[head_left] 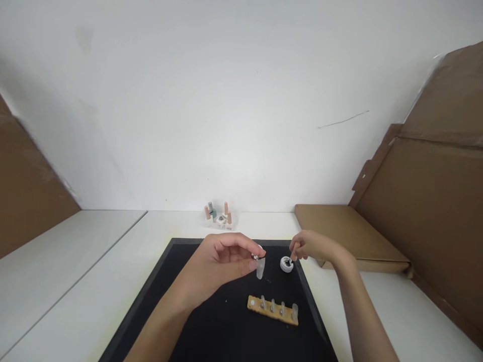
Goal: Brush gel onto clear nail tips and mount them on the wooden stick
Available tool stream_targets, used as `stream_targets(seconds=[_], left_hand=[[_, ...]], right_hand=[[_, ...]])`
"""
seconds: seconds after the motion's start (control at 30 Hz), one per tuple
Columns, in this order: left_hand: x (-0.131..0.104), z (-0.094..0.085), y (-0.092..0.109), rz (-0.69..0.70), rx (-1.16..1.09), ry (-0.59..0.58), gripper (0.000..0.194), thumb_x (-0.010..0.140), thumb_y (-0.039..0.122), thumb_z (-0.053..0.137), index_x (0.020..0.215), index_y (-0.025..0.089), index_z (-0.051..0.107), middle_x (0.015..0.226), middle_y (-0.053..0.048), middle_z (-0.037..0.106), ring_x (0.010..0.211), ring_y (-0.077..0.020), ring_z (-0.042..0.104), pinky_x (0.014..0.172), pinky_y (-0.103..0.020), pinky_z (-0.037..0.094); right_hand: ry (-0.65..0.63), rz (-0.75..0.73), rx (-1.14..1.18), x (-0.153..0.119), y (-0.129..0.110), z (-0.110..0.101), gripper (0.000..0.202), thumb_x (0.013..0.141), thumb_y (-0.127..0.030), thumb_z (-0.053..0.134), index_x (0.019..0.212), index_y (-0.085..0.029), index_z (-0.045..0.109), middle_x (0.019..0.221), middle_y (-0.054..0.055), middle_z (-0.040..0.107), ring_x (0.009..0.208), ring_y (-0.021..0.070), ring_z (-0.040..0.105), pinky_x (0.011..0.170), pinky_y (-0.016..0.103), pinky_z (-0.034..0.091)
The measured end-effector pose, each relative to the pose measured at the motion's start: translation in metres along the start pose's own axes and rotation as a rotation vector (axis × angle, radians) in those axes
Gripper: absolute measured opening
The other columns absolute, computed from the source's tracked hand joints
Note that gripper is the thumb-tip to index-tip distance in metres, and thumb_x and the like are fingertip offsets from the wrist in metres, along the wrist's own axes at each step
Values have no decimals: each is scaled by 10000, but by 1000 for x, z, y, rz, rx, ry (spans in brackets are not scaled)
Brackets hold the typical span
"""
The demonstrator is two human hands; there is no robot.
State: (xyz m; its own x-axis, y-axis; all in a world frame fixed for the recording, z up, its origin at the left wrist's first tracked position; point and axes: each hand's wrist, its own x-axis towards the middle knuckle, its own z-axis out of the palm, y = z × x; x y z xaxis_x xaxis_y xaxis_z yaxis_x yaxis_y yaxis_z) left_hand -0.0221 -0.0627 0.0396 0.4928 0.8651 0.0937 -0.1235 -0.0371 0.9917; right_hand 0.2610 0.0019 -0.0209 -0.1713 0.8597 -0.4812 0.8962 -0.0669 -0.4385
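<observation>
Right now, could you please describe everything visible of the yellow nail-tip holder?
The yellow nail-tip holder is a narrow bar with wavy edges; its material is unclear. It lies flat on the black mat, right end nearer the person. Four translucent nail tips stand along it, and a round white spot marks its left end. Neither left hand nor right hand touches it.

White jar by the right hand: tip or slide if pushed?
The white jar probably slides rather than tips: it looks squat, upright on the black surface. Likely light, being small beside the right hand. If knocked over, it might roll, given its round wall.
</observation>
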Motion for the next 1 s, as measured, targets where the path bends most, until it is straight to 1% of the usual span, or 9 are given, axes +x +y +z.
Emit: stream_targets(seconds=[0.13, 0.33, 0.6, 0.8, 1.0], left_hand=[[0, 0, 0, 2, 0, 3, 76, 762, 137, 804, 800, 203, 806, 874, -34, 778, 773, -137, 665, 722, -232, 538], [2, -6, -5, -5, 27, 5, 65, 782, 149, 793, 818, 200, 808, 844, -31, 762, 749, -130, 650, 709, -231, 528], [2, -8, -8, 11, 22, -4, 70, 790, 151, 784, 819, 210, 805, 848, -26, 759, 764, -132, 650, 718, -230, 525], [2, -9, -9, 8, 50, 10, 58, 781, 168, 790, 830, 195, 805, 855, -46, 761, 768, -154, 656, 719, -257, 532], [4, -9, -10, 14, 18, -8, 80, 797, 149, 782, 828, 218, 810, 844, -20, 758, 762, -122, 647, 713, -215, 518]], right_hand=[[-35, 31, -18, 6, -3, 3, 270, 954, -331, 622, 1170, -169, 638, 1195, 78, 664, 995, 211, 673, 844, 408, 582], [-43, 34, -9, 14, -10, 7, 271, 953, -329, 624, 1171, -169, 638, 1202, 78, 662, 1001, 213, 671, 843, 406, 583], [-61, 52, -35, 30, -3, 14, 288, 946, -328, 633, 1184, -166, 634, 1216, 80, 657, 1009, 219, 670, 840, 409, 584], [-58, 51, -60, 25, -7, 12, 282, 950, -332, 628, 1179, -168, 637, 1215, 79, 658, 1011, 219, 669, 844, 409, 582], [-54, 56, -76, 24, -10, 11, 274, 951, -330, 626, 1173, -170, 640, 1213, 78, 659, 1006, 216, 670, 841, 404, 583]])
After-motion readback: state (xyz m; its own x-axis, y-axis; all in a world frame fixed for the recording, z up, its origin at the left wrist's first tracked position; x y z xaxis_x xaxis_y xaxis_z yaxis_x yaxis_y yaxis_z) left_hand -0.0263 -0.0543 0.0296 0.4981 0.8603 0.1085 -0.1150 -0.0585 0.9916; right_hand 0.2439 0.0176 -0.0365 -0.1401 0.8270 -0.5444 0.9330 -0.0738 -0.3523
